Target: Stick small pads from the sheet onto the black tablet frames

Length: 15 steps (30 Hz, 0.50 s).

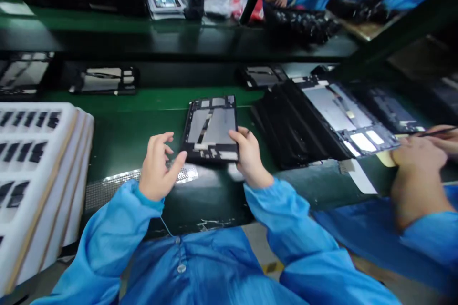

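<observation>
- Tablet frame (211, 126), black and rectangular with its back open and grey metal plates and small parts exposed, lies flat on the long green work surface (121, 133), straight ahead of the person and between both hands.
- Stack of white moulded trays (39, 152) with small dark parts in their pockets stands at the left edge, well apart from the frame.
- Row of black frames leaning on each other (293, 124) sits just right of it. More open frames (105, 80) lie on the far lane, so plenty of units appear to be waiting.
- Co-worker's hand (417, 157) rests at the near end of that row, holding a thin tool.
- Right hand (250, 157) grasps the tablet frame by its near right edge, fingers wrapped over the rim.
- Left hand (155, 169) is loosely curled and grips nothing visible. Its thumb tip is at the near left corner, touching or just beside it.
- Strip of silver perforated metal mesh (110, 186) lies under the left hand.
- Judging by the uncovered back, work on this frame looks unfinished.
</observation>
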### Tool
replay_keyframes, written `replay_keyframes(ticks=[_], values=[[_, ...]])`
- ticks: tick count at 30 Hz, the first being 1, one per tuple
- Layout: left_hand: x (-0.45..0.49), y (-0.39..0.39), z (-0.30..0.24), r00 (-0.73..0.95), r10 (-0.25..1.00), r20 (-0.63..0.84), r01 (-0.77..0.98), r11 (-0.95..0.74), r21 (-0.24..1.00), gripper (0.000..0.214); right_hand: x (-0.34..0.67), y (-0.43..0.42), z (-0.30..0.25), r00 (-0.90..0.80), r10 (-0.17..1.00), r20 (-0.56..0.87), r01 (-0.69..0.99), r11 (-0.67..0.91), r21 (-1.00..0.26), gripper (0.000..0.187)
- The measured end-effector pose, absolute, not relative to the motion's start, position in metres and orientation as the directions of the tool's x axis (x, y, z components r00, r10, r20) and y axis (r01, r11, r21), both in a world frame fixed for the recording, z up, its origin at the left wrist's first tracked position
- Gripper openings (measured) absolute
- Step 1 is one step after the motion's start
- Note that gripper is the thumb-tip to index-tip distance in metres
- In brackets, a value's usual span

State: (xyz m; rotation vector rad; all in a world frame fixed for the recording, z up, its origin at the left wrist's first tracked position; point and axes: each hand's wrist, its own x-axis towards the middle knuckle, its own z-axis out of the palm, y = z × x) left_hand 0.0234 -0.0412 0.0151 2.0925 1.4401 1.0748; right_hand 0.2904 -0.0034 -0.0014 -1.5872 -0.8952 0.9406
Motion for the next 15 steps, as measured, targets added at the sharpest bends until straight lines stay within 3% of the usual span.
replay_keyframes(ticks=[4,9,15], values=[[-0.004,-0.004,-0.016,0.119,0.922,0.367,0.606,-0.36,0.709,0.039,0.26,0.141,0.022,0.297,0.952,-0.078,0.344,-0.183,-0.921,0.035],[-0.007,-0.012,-0.043,0.138,0.934,0.328,0.584,-0.345,0.735,0.035,0.194,0.221,0.042,0.122,0.992,0.034,0.7,-0.062,-0.711,0.039],[-0.004,-0.015,-0.049,0.05,0.96,0.276,0.556,-0.256,0.791,0.031,0.043,0.268,0.023,-0.162,0.975,0.149,0.84,0.216,-0.498,0.041]])
